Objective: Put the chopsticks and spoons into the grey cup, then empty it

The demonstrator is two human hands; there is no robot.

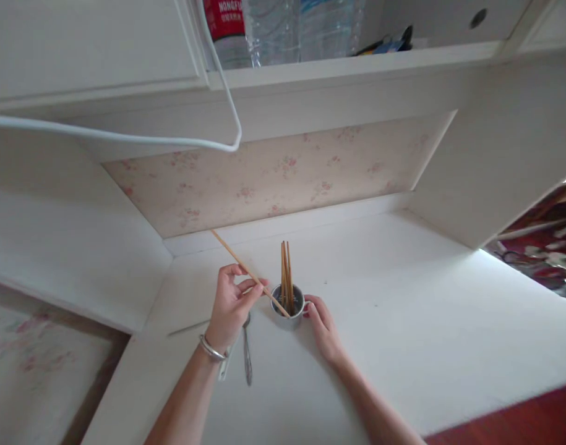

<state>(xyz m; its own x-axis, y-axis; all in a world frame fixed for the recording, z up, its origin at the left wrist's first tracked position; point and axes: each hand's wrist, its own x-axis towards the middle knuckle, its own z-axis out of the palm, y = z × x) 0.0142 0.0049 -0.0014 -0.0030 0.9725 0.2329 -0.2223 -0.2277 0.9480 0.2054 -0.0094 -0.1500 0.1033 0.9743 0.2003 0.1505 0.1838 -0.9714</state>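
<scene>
A metal mug (288, 322) stands upright on the white surface, with several wooden chopsticks (286, 272) standing in it. My left hand (234, 300) pinches another chopstick (235, 256), which slants down to the right so that its lower end is at the mug's opening. On the mug's right side, the fingers of my right hand (320, 322) are closed on the handle (307, 306). A metal spoon (248, 355) lies just right of my left wrist. Partly hidden behind that wrist are a thin metal utensil (187, 328) and a pale flat handle (224, 369).
White panels rise on the left (73, 228) and right (487, 161). An overhead shelf (357, 67) holds clear plastic bottles (301, 31) and a red-labelled pack (224, 25). A white cable (125, 137) hangs in front at the upper left. Floral wallpaper (283, 179) covers the back.
</scene>
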